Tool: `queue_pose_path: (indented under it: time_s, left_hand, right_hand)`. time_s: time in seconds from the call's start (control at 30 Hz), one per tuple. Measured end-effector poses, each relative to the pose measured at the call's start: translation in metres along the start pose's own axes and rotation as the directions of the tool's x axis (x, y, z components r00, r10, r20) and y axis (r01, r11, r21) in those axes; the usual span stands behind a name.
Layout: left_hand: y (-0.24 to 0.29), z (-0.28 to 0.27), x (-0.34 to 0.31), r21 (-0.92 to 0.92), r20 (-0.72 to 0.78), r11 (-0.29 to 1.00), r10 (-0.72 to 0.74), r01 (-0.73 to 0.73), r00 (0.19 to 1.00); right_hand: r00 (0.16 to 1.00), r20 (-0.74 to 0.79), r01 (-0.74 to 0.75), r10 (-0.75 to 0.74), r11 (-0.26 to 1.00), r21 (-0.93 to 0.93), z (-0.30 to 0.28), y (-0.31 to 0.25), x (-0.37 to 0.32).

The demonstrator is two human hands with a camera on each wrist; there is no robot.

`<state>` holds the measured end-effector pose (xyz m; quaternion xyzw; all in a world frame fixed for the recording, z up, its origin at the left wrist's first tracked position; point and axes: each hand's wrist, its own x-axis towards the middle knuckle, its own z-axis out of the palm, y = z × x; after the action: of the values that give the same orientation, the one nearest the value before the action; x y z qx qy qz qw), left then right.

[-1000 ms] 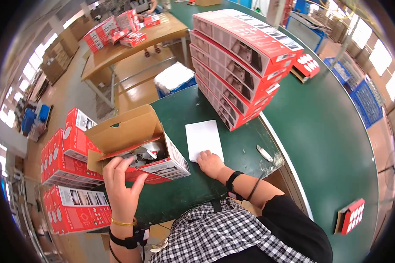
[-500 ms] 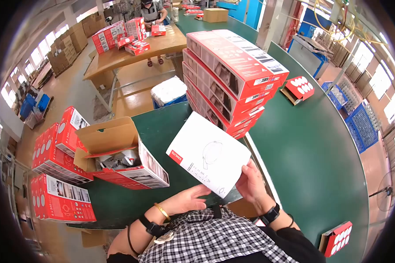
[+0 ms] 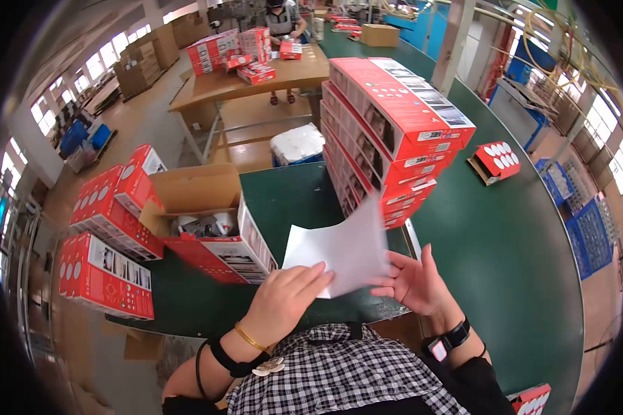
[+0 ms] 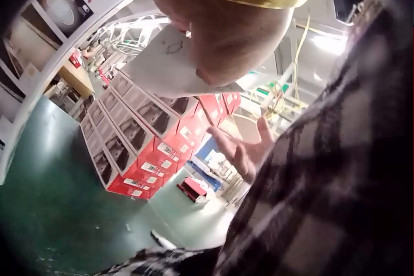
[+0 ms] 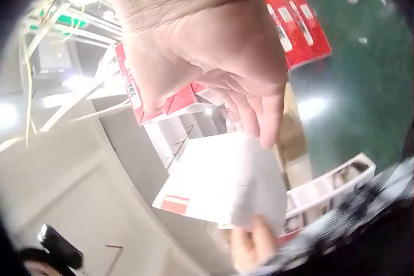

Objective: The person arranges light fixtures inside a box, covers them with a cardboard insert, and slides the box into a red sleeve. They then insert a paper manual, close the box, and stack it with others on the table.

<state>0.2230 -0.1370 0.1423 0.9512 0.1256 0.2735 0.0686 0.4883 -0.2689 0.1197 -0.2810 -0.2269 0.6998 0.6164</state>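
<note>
A white printed instruction leaflet [image 3: 339, 254], bent upward and blurred on its right side, is over the front of the green table [image 3: 294, 195]. My left hand [image 3: 287, 294] pinches its lower left edge; in the right wrist view the left fingertips [image 5: 255, 240] show at the sheet's edge. My right hand [image 3: 419, 283] is spread at the leaflet's right edge, thumb up and palm turned inward. A red label on the sheet shows in the right wrist view. Left of the hands, a red-and-white carton [image 3: 218, 259] stands with flaps raised and metal-and-white light fittings [image 3: 208, 225] inside.
A tall stack of red boxes [image 3: 401, 142] stands behind the leaflet. More red boxes [image 3: 111, 277] are at the left. A small red carton [image 3: 495, 162] lies on the right-hand green table. Another person [image 3: 280, 24] works at the wooden table [image 3: 201, 93] beyond.
The leaflet was lifted from the table, where the right hand rested on it, and the right hand then held it tilted. Now the left hand grips it and the right hand has spread its fingers.
</note>
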Motion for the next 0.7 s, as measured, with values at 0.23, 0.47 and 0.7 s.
queue_pose_path:
  time_s: [0.23, 0.47, 0.7]
  left_hand:
    - [0.005, -0.012, -0.043, -0.053, 0.160, 0.999, 0.015, -0.006, 0.987]
    - [-0.008, -0.045, -0.071, -0.220, -0.094, 0.905, -0.390, 0.363, 0.916]
    - [-0.035, -0.056, -0.109, -0.916, 0.366, -0.021, -0.457, 0.401, 0.811]
  right_hand:
    - [0.958, -0.287, -0.173, -0.006, 0.786, -0.594, 0.012, 0.020, 0.001]
    - [0.955, -0.175, 0.103, -0.240, 0.820, -0.562, 0.049, 0.037, -0.011]
    - [0.941, -0.196, 0.135, -0.277, 0.835, -0.533, 0.073, 0.065, -0.018]
